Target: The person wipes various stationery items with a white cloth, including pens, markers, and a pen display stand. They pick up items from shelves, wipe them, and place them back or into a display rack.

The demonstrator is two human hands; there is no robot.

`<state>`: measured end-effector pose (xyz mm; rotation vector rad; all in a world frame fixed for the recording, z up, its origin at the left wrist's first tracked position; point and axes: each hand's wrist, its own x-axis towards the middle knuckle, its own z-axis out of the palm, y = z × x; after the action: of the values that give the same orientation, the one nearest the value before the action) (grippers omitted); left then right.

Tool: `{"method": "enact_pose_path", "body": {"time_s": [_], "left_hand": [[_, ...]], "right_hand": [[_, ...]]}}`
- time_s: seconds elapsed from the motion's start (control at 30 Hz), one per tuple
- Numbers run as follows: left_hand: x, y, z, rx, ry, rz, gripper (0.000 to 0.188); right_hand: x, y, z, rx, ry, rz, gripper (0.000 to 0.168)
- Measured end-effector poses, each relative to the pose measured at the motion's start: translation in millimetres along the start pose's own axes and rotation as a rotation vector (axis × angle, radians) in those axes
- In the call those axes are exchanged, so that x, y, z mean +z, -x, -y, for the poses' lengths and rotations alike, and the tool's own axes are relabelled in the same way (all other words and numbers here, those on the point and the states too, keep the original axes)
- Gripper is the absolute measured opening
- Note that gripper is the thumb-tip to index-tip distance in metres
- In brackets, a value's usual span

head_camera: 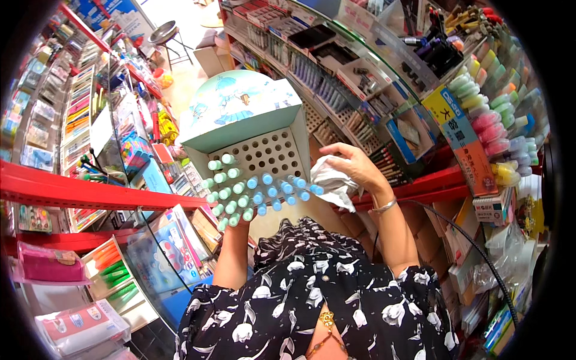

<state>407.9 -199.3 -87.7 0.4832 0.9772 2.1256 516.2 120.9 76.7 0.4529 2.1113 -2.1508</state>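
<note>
A pen display box (198,148) with a pale green back panel and a perforated insert (270,153) is in front of me. Pens with mint-green caps (231,207) fill its near left part, and blue-capped pens (272,191) stand beside them. Many holes towards the back hold nothing. My left hand (245,220) supports the box at its near left corner, mostly hidden under the green-capped pens. Just right of the box, my right hand (353,164) holds a crumpled white cloth or tissue (330,177), its fingers curled over the top.
Red-edged shelves (90,184) of stationery run along the left. To the right, tiered racks (324,81) carry pens and small boxes, with highlighters (488,121) beyond. A stool (164,33) stands far back in the aisle. A black cable (477,256) curves down at right.
</note>
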Motion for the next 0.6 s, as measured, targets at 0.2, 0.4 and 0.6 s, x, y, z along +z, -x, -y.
{"method": "enact_pose_path", "body": {"time_s": [0.2,0.4,0.6], "left_hand": [[6.5,8.0,11.0,-0.026,-0.321,-0.082,0.073],[-15.6,2.8,12.7,-0.095,-0.252,-0.111,0.07],[-47.6,22.1,46.7,-0.231,0.167,-0.189,0.068]], "right_hand": [[9.9,-14.1,-42.0,0.106,0.272,0.31,0.077],[27.5,-16.6,-76.8,0.156,0.162,0.37,0.088],[56.1,-5.9,-130.5,0.399,0.506,0.285,0.061]]}}
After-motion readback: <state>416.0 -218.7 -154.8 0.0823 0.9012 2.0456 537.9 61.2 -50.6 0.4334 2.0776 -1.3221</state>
